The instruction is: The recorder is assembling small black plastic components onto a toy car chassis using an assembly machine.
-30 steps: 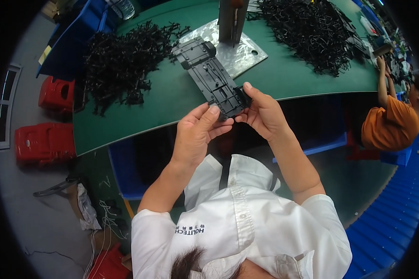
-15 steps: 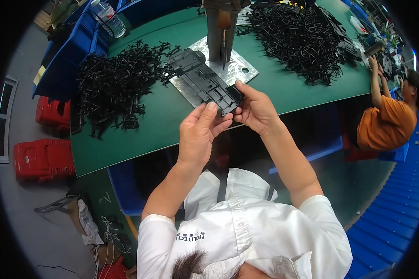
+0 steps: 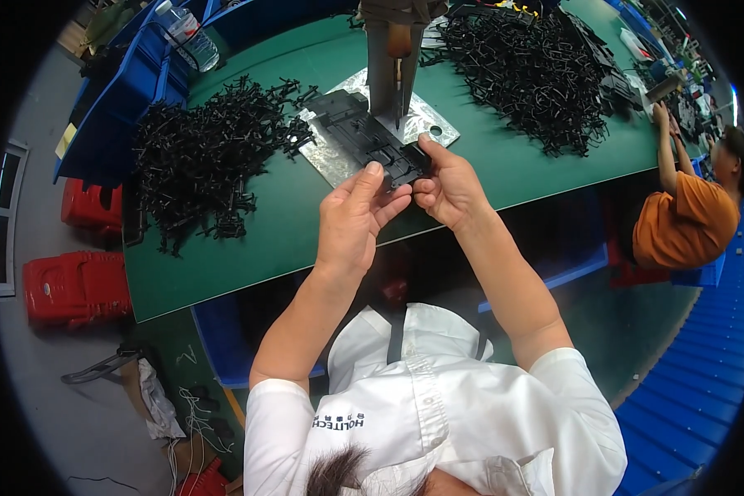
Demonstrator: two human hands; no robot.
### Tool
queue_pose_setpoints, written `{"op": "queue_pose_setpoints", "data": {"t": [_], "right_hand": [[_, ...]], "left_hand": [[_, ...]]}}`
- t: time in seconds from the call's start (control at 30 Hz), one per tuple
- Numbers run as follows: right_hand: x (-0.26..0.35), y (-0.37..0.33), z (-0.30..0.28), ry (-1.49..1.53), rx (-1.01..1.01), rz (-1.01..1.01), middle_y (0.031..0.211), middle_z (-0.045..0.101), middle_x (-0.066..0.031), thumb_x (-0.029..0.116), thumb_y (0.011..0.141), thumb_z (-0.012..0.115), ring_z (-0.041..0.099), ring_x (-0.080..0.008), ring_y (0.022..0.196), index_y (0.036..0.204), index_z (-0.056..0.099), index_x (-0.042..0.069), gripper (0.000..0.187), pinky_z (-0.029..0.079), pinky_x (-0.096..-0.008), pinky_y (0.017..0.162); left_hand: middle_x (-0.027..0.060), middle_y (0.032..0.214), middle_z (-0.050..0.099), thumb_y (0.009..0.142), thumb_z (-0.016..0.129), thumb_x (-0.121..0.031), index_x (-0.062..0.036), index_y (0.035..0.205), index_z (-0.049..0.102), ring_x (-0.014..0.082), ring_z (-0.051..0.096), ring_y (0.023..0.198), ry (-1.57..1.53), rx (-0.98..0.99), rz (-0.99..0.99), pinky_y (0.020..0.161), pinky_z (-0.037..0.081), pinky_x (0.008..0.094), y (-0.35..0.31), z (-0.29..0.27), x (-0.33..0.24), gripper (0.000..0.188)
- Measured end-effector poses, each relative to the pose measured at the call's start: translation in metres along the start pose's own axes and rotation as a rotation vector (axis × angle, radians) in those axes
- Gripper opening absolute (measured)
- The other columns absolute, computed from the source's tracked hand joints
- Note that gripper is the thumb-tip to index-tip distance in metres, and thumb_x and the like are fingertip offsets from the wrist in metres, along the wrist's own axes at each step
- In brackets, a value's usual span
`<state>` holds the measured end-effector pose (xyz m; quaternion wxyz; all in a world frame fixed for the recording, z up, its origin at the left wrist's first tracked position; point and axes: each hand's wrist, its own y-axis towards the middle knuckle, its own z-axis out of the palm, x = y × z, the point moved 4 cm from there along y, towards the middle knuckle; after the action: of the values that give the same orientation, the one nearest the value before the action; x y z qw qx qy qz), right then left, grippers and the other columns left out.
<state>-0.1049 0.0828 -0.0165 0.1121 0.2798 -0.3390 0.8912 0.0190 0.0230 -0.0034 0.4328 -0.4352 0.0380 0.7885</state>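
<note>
A flat black plastic housing (image 3: 360, 136) with ribs and cutouts lies partly over a shiny metal plate (image 3: 329, 162). My left hand (image 3: 355, 213) pinches its near left corner, thumb on top. At the near right corner my right hand (image 3: 450, 183) grips the same housing between thumb and curled fingers. Just above the housing stands the thin vertical tip (image 3: 399, 103) of a bench machine (image 3: 380, 66); whether it touches the part I cannot tell.
Heaps of small black plastic parts lie on the green table at left (image 3: 198, 161) and right (image 3: 537, 74). A blue bin (image 3: 120, 124) and a water bottle (image 3: 188, 35) stand back left. Red stools (image 3: 74, 289) are at the left; a person in orange (image 3: 688, 219) works at right.
Both hands have pushed the housing slightly away from me, so it sits further under the machine's tip. The hold of each hand is the same.
</note>
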Motion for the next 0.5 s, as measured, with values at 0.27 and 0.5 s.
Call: {"op": "queue_pose_setpoints", "data": {"t": [0.27,0.5], "right_hand": [[0.008,0.008,0.002,-0.076,-0.006,-0.073,0.067,0.058,-0.0046,0.027,0.09,0.054,0.047,-0.0061,0.04,0.087,0.051,0.008,0.02,0.037,-0.0167,0.029],[0.014,0.014,0.005,-0.051,-0.04,-0.082,0.067,0.058,-0.0042,0.028,0.09,0.055,0.048,-0.0059,0.04,0.087,0.053,0.008,0.02,0.038,-0.0165,0.029]], "left_hand": [[0.0102,0.095,0.06,0.088,0.06,-0.024,0.0032,0.1,0.056,0.0203,0.062,0.083,-0.012,-0.005,0.016,0.077,0.054,0.0306,0.007,0.005,-0.008,0.03],[0.0084,0.092,0.059,0.088,0.061,-0.023,0.0026,0.098,0.056,0.0199,0.062,0.082,-0.046,-0.01,0.024,0.077,0.054,0.0299,0.016,0.008,-0.006,0.028]]}}
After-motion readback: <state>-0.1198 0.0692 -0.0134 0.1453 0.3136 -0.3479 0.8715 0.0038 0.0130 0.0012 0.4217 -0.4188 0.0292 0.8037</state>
